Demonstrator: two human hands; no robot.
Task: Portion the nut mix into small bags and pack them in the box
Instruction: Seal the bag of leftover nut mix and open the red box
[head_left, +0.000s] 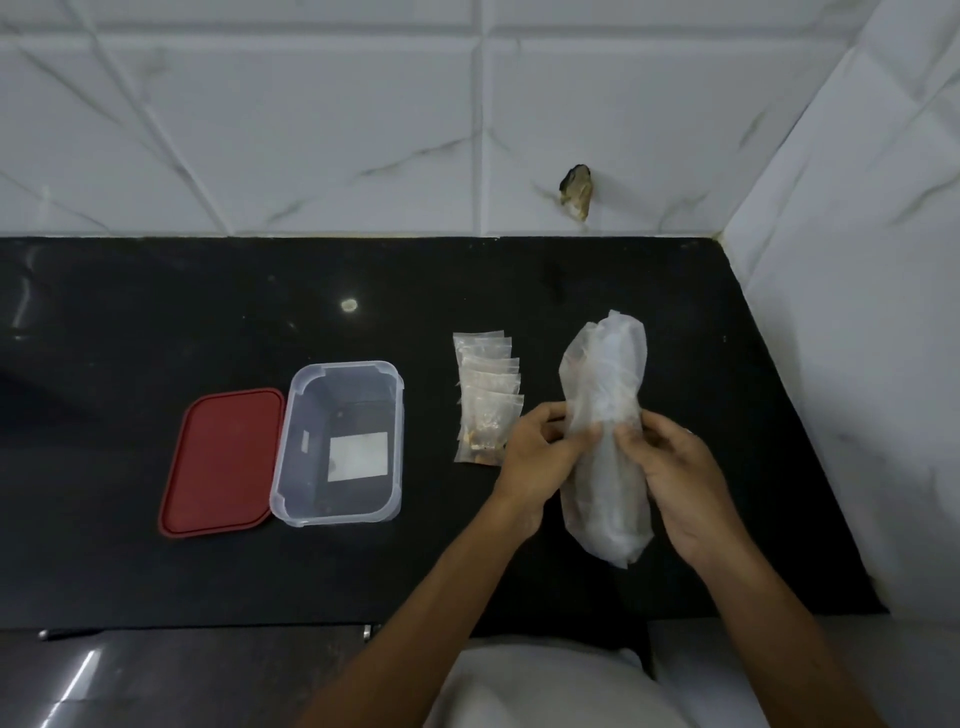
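Observation:
A large cloudy plastic bag (607, 395), rolled lengthwise with brownish nut mix faintly showing inside, stands over the black counter at the right. My left hand (540, 452) grips its left side and my right hand (670, 473) pinches its right side at mid height. Left of the bag lies an overlapping row of several small clear zip bags (485, 395); the nearest ones hold some nuts. Further left stands a clear plastic box (296, 441), open, with a white label visible through its bottom. Its red lid (221, 462) lies flat beside it.
The black counter (156, 322) ends at a white tiled wall behind and another wall at the right. A damaged hole (576, 189) marks the back wall. The counter's front edge runs along the bottom, with dark cabinet fronts (156, 675) below.

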